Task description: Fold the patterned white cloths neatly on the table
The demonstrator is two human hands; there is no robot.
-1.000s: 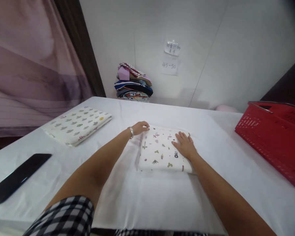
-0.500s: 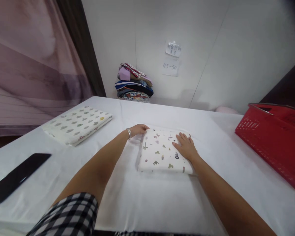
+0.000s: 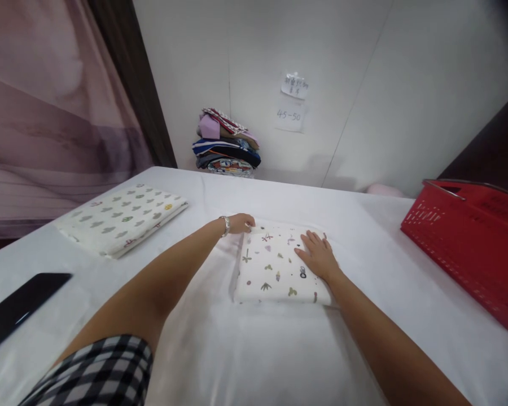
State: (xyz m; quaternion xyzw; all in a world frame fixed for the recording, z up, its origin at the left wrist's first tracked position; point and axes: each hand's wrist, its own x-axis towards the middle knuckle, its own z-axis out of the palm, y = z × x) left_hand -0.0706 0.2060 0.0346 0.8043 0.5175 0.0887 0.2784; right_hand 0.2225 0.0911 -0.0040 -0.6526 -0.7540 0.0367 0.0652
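A folded white cloth [image 3: 275, 265] with small plant and fruit prints lies on the white-covered table in front of me. At its far left corner, my left hand [image 3: 240, 223] pinches the fabric edge, its fingers closed; a bracelet circles that wrist. My right hand [image 3: 319, 255] rests flat on the cloth's right part, fingers spread. Further left lies another folded cloth [image 3: 125, 217], white with grey cloud shapes.
A dark flat object [image 3: 23, 307] lies at the table's left front. On the right stands a red basket [image 3: 469, 248] with a metal handle. A pile of folded clothes [image 3: 228, 144] sits beyond the back edge, beside paper signs [image 3: 291, 115] on the wall.
My left fingers now pinch the far left corner and lift its edge slightly. The right hand stays flat on the cloth. The whole view has shifted a little.
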